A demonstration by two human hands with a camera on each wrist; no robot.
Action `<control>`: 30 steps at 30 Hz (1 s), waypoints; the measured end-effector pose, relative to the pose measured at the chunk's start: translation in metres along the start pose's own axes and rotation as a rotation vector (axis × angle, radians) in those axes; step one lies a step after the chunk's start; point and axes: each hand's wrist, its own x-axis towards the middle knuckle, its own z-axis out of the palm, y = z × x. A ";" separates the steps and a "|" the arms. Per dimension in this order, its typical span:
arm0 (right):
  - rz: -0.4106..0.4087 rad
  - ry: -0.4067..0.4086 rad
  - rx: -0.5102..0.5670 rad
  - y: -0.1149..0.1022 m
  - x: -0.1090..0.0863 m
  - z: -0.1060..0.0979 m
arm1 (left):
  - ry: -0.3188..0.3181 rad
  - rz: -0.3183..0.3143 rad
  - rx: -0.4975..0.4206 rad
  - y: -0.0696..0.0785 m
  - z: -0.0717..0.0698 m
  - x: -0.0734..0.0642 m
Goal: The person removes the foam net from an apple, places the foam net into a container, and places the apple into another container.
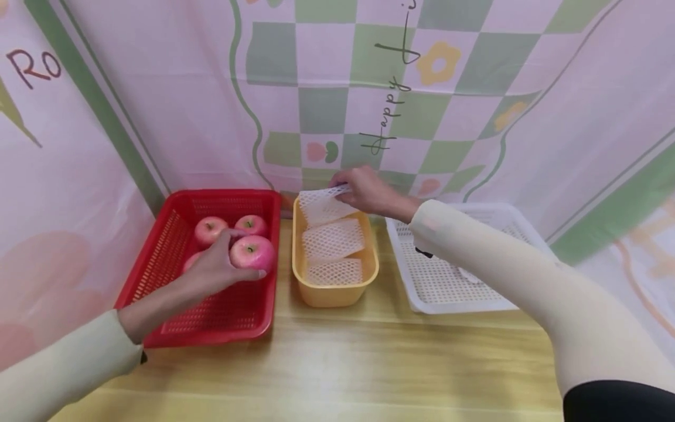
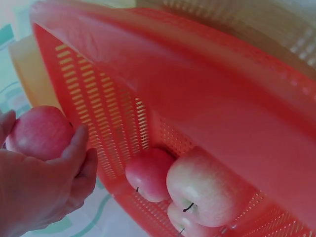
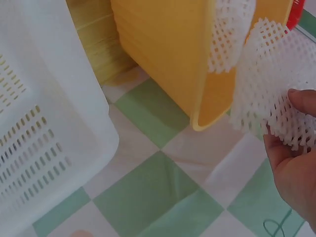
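Note:
My left hand (image 1: 218, 264) grips a pink apple (image 1: 252, 254) between thumb and fingers, above the right side of the red basket (image 1: 211, 337). Below it in that basket lie several more apples (image 1: 211, 230); the left wrist view shows them clustered near one end. At the far end of the yellow bin (image 1: 336, 296), my right hand (image 1: 364, 190) pinches a white foam net sleeve (image 1: 319, 205) by its edge. Seen from the right wrist, this foam net (image 3: 266, 74) hangs flattened at the bin's rim. Two more foam nets (image 1: 333, 239) lie inside the bin.
To the right stands a white basket (image 1: 448, 293), partly covered by my right forearm, with a whitish thing (image 1: 469, 275) inside. All three containers stand on a wooden table (image 1: 327, 357) against a patterned cloth backdrop (image 1: 321, 111).

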 end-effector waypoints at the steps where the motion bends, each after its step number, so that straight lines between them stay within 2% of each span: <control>1: -0.001 -0.011 -0.006 0.001 0.002 0.003 | -0.005 -0.007 0.004 -0.001 0.000 0.002; 3: -0.018 -0.032 -0.018 0.003 0.007 0.009 | -0.004 -0.020 0.016 -0.001 -0.001 0.006; 8: -0.081 -0.067 -0.066 0.006 0.011 0.020 | 0.021 -0.006 0.049 -0.006 -0.004 0.016; 13: -0.059 -0.171 -0.178 0.005 0.010 0.027 | 0.012 -0.006 0.064 -0.012 -0.004 0.025; 17: -0.095 -0.231 -0.292 0.004 0.008 0.031 | -0.001 0.025 0.066 -0.016 -0.003 0.028; 20: -0.107 -0.319 -0.336 0.000 0.005 0.033 | -0.009 0.060 0.065 -0.016 -0.002 0.030; 22: -0.080 -0.410 -0.347 -0.004 0.003 0.033 | -0.019 0.062 0.070 -0.016 -0.001 0.032; 26: -0.066 -0.545 -0.344 -0.004 -0.002 0.037 | -0.045 0.000 0.100 -0.016 0.001 0.036; 29: -0.071 -0.592 -0.321 -0.008 -0.005 0.041 | -0.068 -0.056 0.131 -0.016 0.002 0.038; 30: -0.060 -0.614 -0.305 -0.015 -0.006 0.040 | -0.075 -0.069 0.142 -0.016 0.002 0.039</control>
